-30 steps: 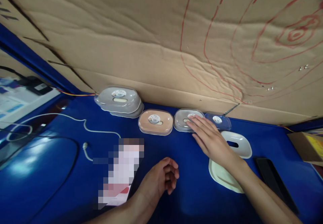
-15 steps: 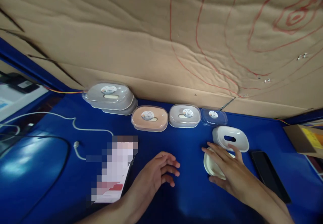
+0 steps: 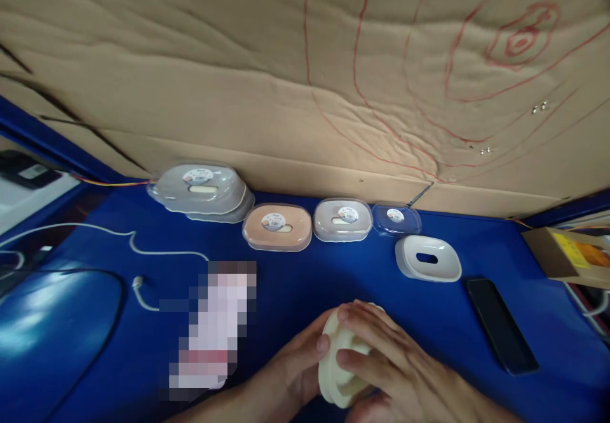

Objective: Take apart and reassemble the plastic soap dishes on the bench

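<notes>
A cream plastic dish [image 3: 332,372] with a rounded rim is tilted up on its edge between my two hands, low in the middle of the view. My left hand [image 3: 299,361] grips its left side, thumb on the rim. Across its right side lie the fingers of my right hand [image 3: 388,362], closed round it and covering much of the dish. Beyond the hands, a white oval tray [image 3: 448,258] with a slot in its floor rests on the blue table [image 3: 286,289].
Clear-lidded boxes stand along the back: a grey stack [image 3: 203,197], a peach one [image 3: 271,235], a pale grey one [image 3: 326,223] and a clear lid [image 3: 405,223]. A black phone [image 3: 500,328] lies right, a lit phone [image 3: 214,321] left beside a white cable [image 3: 166,253]. Cardboard [image 3: 214,105] walls the back.
The cream dish has left its place by the white tray, carried left and nearer in my right hand and tilted up. My left hand has closed on it. The camera view has shifted slightly.
</notes>
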Demonstrator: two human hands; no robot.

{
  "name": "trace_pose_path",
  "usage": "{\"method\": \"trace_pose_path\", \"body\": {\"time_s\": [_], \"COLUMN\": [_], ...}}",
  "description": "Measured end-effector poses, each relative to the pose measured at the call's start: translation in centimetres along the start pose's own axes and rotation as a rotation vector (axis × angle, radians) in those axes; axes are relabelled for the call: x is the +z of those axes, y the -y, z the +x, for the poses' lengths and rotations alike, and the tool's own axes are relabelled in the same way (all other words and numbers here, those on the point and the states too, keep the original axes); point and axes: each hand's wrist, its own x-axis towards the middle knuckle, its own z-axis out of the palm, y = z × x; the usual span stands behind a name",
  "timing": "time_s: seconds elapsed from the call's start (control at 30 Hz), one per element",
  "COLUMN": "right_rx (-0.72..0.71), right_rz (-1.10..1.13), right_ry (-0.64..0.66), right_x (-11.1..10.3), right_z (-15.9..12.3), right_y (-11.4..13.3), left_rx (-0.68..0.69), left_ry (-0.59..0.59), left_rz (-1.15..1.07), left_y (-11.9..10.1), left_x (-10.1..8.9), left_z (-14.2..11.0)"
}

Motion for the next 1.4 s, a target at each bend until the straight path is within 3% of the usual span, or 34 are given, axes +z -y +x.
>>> {"method": "trace_pose_path", "body": {"time_s": [0.1, 0.27, 0.43, 0.6, 0.73, 0.8, 0.93, 1.0, 1.17, 1.4], "right_rx": [0.078, 0.515, 0.682, 0.629, 0.559, 0.468, 0.114, 0.014, 0.007, 0.052], "right_rz": [0.011, -0.315, -0.447, -0.302, -0.246, -0.209, -0.081, -0.091, -0.12, -0.121], "right_ry": [-0.009, -0.025, 0.076, 0.175, 0.041, -0.054, -0.021, -0.01, -0.016, 0.02], "right_x": [-2.1, -6.1, -6.4, -5.6, -5.5, -5.2, -3.6, -2.6, -1.1, -0.7], "right_z": [-1.4, -4.4, -6.9, -7.0, -5.2, -3.8, -0.9, 0.1, 1.2, 1.7], "right_y": [-2.0, -7.5, -10.7, -10.6, -8.2, -6.0, -1.4, -0.1, 0.6, 1.0], "left_rx": [-0.02, -0.026, 0.062, 0.094, 0.108, 0.096, 0.067, 0.057, 0.035, 0.049], "left_ry": [-0.107, -0.322, -0.51, -0.473, -0.443, -0.391, -0.289, -0.277, -0.297, -0.313], "left_rz": [-0.018, -0.104, -0.131, -0.131, -0.169, -0.159, -0.093, -0.069, -0.01, -0.016], "left_y": [0.3, -0.3, -1.7, -1.6, -1.3, -1.2, -1.0, -1.0, -0.9, -0.2], "left_x": [-0.5, -0.9, -0.4, -0.4, -0.7, -0.7, -0.3, 0.0, 0.3, -0.2], "left_z": [-0.2, -0.5, -0.5, -0.5, -0.1, 0.2, 0.3, 0.3, 0.1, 0.0]}}
